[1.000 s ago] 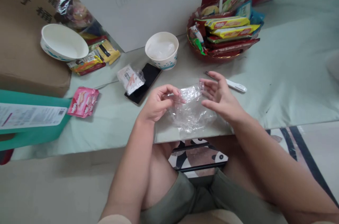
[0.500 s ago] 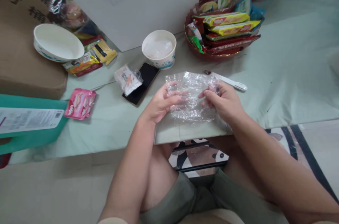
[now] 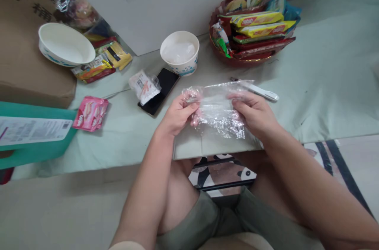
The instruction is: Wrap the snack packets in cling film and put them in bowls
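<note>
A clear, crinkled plastic bag (image 3: 217,108) is stretched between both hands above the table's front edge. My left hand (image 3: 180,112) is closed on its left side, with the film lying over the fingers. At the other side, my right hand (image 3: 251,110) pinches the plastic between thumb and fingers. Just behind the right hand lies a white-handled utility knife (image 3: 262,91), its dark tip partly covered by the film. Beyond the left hand, a small white packet (image 3: 145,87) rests on a black phone (image 3: 167,84).
Behind the bag stands a paper bowl (image 3: 180,55) with clear plastic inside. A red basket (image 3: 225,58) holds several snack packs. Pink wafer packs (image 3: 90,113), a teal bag (image 3: 35,155), another paper bowl (image 3: 66,45) and a cardboard box (image 3: 26,64) are at left.
The plastic bag has been pulled taut across its upper part, and its lower edge now hangs loose. My left fingers have closed from spread to gripping the film.
</note>
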A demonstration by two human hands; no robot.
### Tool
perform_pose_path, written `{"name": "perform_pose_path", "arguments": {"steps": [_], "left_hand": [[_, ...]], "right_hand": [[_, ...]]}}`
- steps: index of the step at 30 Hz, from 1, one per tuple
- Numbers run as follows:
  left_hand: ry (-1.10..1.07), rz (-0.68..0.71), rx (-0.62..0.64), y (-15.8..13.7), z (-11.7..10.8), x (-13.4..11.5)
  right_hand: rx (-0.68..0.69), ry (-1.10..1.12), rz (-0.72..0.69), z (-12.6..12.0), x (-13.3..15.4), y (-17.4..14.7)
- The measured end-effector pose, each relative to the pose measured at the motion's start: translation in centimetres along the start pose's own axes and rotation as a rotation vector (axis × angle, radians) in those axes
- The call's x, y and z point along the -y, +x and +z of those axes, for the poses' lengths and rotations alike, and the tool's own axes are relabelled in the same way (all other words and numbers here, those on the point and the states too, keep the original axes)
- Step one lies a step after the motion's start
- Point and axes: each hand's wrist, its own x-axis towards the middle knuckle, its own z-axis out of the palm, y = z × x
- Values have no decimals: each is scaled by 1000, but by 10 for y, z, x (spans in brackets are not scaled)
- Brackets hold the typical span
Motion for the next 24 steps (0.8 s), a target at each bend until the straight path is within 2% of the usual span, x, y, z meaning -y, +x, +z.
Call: {"name": "perform_pose_path", "arguments": {"steps": [4, 10, 12, 14, 15, 17, 19, 21, 23, 24], "left_hand": [[-104, 76, -4, 0, 1, -5], [-76, 133, -163, 5, -1, -8], [-56, 133, -218, 8, -2, -5], [-8, 168, -329, 10, -3, -1], [41, 235, -420, 10, -3, 2], [205, 473, -627, 9, -3, 7], [414, 738, -721, 5, 0, 11], [585, 901, -652, 2, 6, 16], [707, 966, -559, 1, 14, 20], [759, 988, -552, 1, 19, 22]], "right_hand": [[-26, 93, -76, -1, 2, 0], [140, 98, -119, -8, 11, -2], [65, 30, -119, -8, 11, -3], [-75, -97, -93, -6, 9, -3], [-139, -143, -82, -4, 7, -3], [-224, -136, -86, 0, 4, -2], [-242, -17, -105, 4, 1, -1], [-206, 91, -95, 8, -1, -1], [-151, 124, -76, 11, -2, -1], [-129, 121, -83, 12, -3, -1]]}}
